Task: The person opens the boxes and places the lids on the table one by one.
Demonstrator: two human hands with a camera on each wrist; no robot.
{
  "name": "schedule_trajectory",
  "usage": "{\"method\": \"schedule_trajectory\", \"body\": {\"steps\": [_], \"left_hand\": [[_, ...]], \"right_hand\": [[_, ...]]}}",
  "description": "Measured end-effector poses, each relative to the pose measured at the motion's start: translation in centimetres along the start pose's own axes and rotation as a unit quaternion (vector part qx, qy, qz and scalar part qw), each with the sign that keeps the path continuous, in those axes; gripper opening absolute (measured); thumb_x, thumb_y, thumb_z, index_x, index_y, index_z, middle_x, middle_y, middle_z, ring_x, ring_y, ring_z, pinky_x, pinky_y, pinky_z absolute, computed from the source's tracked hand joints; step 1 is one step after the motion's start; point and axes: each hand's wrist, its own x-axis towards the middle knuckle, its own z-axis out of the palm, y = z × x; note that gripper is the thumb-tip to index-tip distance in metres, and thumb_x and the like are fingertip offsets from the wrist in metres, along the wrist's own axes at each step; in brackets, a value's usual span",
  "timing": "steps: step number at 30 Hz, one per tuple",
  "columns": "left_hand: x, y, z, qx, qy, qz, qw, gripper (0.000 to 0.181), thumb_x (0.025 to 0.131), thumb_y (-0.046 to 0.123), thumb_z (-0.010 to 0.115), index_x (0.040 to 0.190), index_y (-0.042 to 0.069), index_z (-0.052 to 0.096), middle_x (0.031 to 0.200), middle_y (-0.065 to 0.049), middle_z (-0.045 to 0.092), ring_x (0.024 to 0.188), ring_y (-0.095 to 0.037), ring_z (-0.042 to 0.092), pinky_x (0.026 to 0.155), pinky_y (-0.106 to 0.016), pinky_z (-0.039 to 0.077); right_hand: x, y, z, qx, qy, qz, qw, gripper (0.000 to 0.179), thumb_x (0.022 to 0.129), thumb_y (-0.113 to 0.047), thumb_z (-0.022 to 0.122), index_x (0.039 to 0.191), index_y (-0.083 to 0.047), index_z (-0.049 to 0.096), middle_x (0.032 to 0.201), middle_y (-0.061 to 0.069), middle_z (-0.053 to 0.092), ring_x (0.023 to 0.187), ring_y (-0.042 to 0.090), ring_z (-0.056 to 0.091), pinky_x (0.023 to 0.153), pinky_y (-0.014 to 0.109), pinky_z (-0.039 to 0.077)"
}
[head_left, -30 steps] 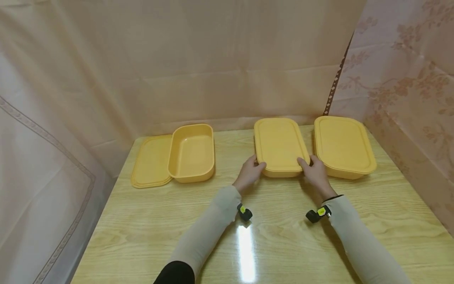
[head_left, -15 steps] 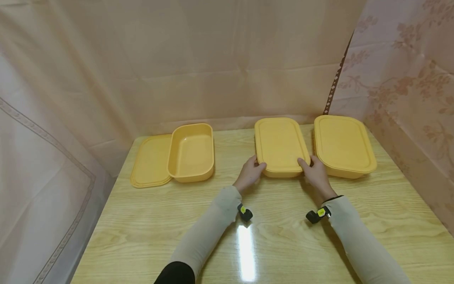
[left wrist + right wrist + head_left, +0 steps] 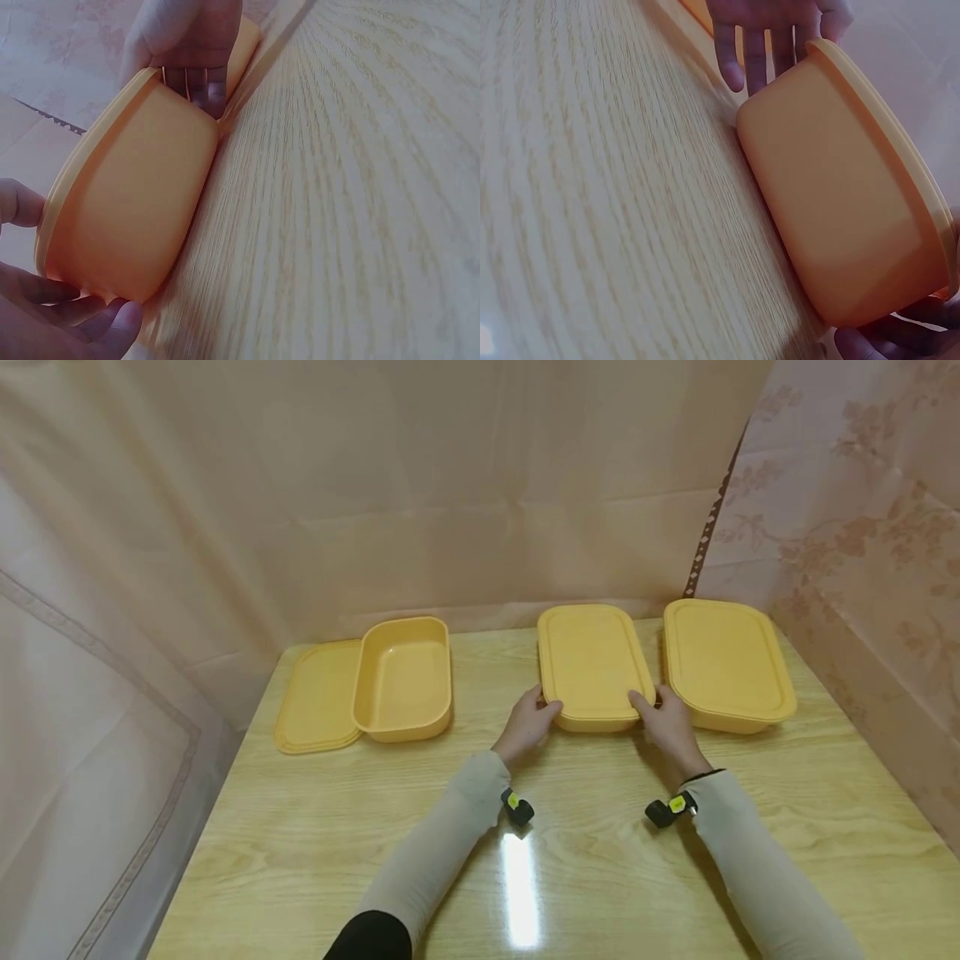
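Note:
A yellow lidded food container (image 3: 596, 664) stands on the table, right of the middle in the head view. My left hand (image 3: 527, 727) grips its near left corner, thumb on the lid's edge and fingers along the side wall. At the near right corner my right hand (image 3: 670, 731) holds it the same way. In the left wrist view, the container's near wall (image 3: 135, 187) shows its base at the tabletop, with left fingers (image 3: 82, 315) against the side. The right wrist view shows the same wall (image 3: 832, 187) from the other end. The container's inside is hidden by its lid.
Close by on the right is another lidded yellow container (image 3: 727, 664). To the left, an uncovered yellow container (image 3: 405, 681) overlaps a loose yellow lid (image 3: 318, 697) lying on the wooden table (image 3: 315, 852). Fabric curtains (image 3: 450, 485) hang behind and at both sides.
Both hands keep their hold on the lidded container, which stays in place. The whole scene sits slightly higher in the head view.

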Motion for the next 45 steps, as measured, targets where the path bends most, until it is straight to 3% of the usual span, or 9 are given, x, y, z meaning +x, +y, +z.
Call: {"method": "schedule_trajectory", "body": {"steps": [5,10,15,20,26,30,35,39,45], "left_hand": [[0.0,-0.1,0.0,-0.012,0.002,-0.006,0.9999,0.05,0.096,0.023,0.05,0.143,0.006,0.045,0.132,-0.012,0.06,0.113,-0.019,0.06,0.098,-0.033,0.05],[-0.1,0.2,0.1,-0.016,0.026,-0.027,0.9992,0.053,0.095,0.025,0.053,0.143,0.004,0.045,0.129,-0.012,0.055,0.111,-0.019,0.058,0.096,-0.032,0.05],[-0.2,0.3,0.1,0.001,0.052,-0.021,0.9984,0.05,0.093,0.023,0.054,0.139,0.005,0.05,0.124,-0.013,0.052,0.105,-0.019,0.054,0.092,-0.032,0.049],[-0.3,0.6,0.0,0.054,0.072,0.01,0.9958,0.056,0.092,0.022,0.056,0.144,0.003,0.044,0.137,-0.017,0.049,0.122,-0.025,0.052,0.106,-0.039,0.044],[-0.5,1.1,-0.3,0.112,0.058,0.023,0.9917,0.069,0.093,0.023,0.058,0.152,0.004,0.029,0.154,-0.015,0.034,0.142,-0.03,0.037,0.118,-0.041,0.031],[-0.4,1.5,-0.4,0.174,0.055,0.048,0.9821,0.068,0.092,0.022,0.059,0.151,0.001,0.031,0.157,-0.015,0.031,0.145,-0.03,0.031,0.12,-0.04,0.028],[-0.5,2.1,-0.3,0.263,0.049,0.107,0.9574,0.065,0.092,0.022,0.06,0.148,-0.001,0.035,0.156,-0.015,0.034,0.145,-0.029,0.032,0.119,-0.039,0.029],[-0.7,2.4,-0.2,0.295,0.046,0.14,0.9441,0.062,0.092,0.02,0.061,0.146,-0.002,0.039,0.154,-0.015,0.038,0.143,-0.029,0.035,0.118,-0.04,0.032],[-0.8,2.8,0.3,0.295,0.039,0.145,0.9437,0.057,0.092,0.02,0.061,0.143,0.002,0.045,0.15,-0.013,0.042,0.141,-0.028,0.038,0.117,-0.037,0.034]], "right_hand": [[0.1,0.0,0.0,0.003,0.007,-0.016,0.9998,0.052,0.099,-0.046,0.049,0.114,0.004,0.047,0.076,0.001,0.046,0.055,0.006,0.047,0.052,0.025,0.045],[0.4,0.0,0.2,0.007,0.008,-0.017,0.9998,0.05,0.099,-0.044,0.049,0.114,0.004,0.048,0.072,0.0,0.046,0.052,0.006,0.046,0.049,0.025,0.044],[0.5,0.0,0.3,-0.007,0.014,-0.019,0.9997,0.054,0.099,-0.044,0.048,0.119,0.006,0.05,0.083,0.006,0.051,0.06,0.007,0.048,0.053,0.024,0.045],[0.5,0.1,0.3,-0.016,0.016,-0.019,0.9996,0.054,0.099,-0.045,0.047,0.119,0.005,0.05,0.087,0.009,0.052,0.064,0.008,0.048,0.056,0.024,0.045],[0.3,0.1,0.3,-0.009,0.005,-0.015,0.9998,0.056,0.099,-0.047,0.046,0.121,0.005,0.049,0.084,0.005,0.05,0.062,0.006,0.048,0.055,0.024,0.044],[0.3,0.1,0.2,-0.001,0.005,-0.014,0.9999,0.057,0.099,-0.048,0.046,0.121,0.005,0.048,0.082,0.004,0.048,0.059,0.007,0.047,0.053,0.025,0.044],[0.2,0.3,0.2,0.024,0.004,-0.013,0.9996,0.052,0.099,-0.045,0.048,0.117,0.004,0.046,0.075,0.0,0.046,0.053,0.005,0.045,0.049,0.025,0.044],[0.3,0.4,0.2,0.022,0.002,-0.012,0.9997,0.055,0.099,-0.046,0.048,0.118,0.005,0.046,0.076,0.0,0.046,0.054,0.005,0.045,0.05,0.025,0.044],[0.3,0.6,0.3,0.025,0.003,-0.014,0.9996,0.057,0.099,-0.047,0.048,0.122,0.006,0.045,0.076,0.0,0.047,0.053,0.004,0.045,0.049,0.024,0.044]]}}
